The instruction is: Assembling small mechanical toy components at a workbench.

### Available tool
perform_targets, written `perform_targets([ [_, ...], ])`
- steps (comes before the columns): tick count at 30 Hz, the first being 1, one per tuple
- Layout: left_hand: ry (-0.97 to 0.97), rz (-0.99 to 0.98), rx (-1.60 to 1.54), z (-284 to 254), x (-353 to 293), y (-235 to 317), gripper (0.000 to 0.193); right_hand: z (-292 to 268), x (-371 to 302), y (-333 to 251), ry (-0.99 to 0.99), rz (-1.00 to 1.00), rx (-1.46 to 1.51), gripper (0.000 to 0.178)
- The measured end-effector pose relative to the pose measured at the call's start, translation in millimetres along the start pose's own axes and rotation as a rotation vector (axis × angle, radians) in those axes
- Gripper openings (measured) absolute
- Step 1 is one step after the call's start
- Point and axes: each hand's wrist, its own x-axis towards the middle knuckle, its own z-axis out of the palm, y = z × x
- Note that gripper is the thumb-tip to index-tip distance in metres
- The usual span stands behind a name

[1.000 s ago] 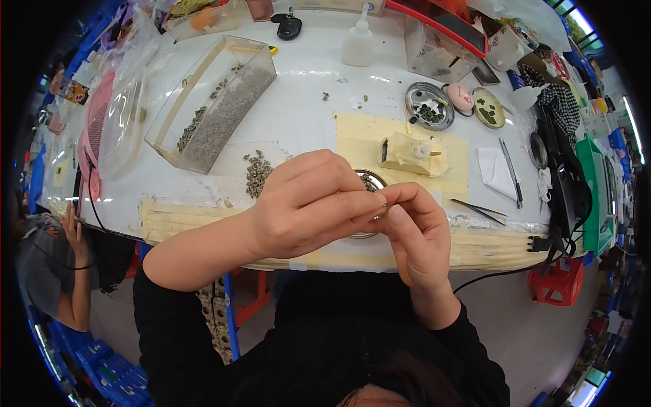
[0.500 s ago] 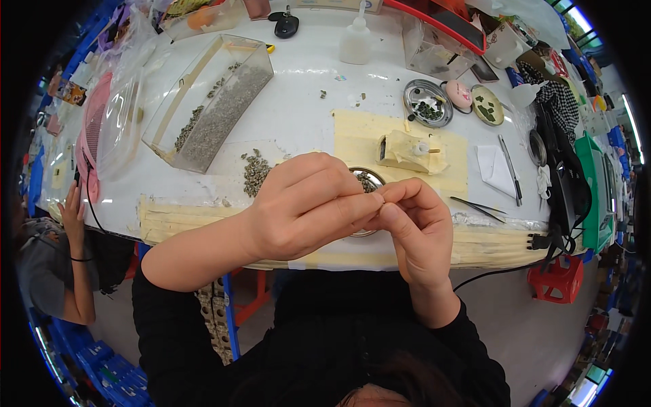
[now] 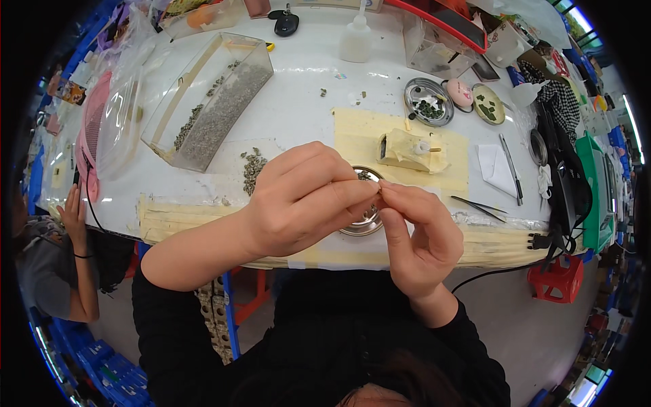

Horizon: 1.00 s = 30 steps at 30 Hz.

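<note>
Dish (image 3: 363, 228), at our twelve o'clock, was less covered: our right hand (image 3: 426, 237) had parted thumb from index, perhaps easing its pinch; whether our left hand (image 3: 291, 193) pinched anything, we could not tell.

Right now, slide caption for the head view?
Left hand and right hand, fingertips close together over a round metal dish, beside a pile of small greenish-grey pieces.

Shiny round dish (image 3: 363, 229), flat, partly hidden; small dark pieces (image 3: 365, 176) inside
</note>
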Motion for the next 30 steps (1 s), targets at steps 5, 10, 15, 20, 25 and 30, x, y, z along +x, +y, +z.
perform_targets([
  [5,0.009,-0.039,-0.003,-0.2,1.9,0.0,0.033,2.4,4.3,-0.4,-0.003,-0.207,-0.201,0.028],
  [10,0.023,-0.035,-0.020,-0.6,0.7,-0.3,0.032,-1.6,-1.4,1.4,-0.050,0.044,0.085,0.026],
  [15,0.008,0.016,-0.056,-2.0,1.5,-2.2,0.033,-2.0,-2.6,1.5,-0.061,0.445,0.741,0.024],
  [20,-0.002,0.061,-0.105,-0.7,1.1,-1.3,0.031,-2.6,-3.4,7.5,-0.119,0.647,0.969,0.023],
  [25,-0.008,0.058,-0.043,0.5,0.2,-1.6,0.032,-2.9,-3.9,9.5,-0.074,0.539,0.796,0.021],
  [30,0.031,0.002,0.023,0.4,-0.4,-1.1,0.031,3.9,0.6,-1.7,0.002,-0.017,-0.038,0.026],
])
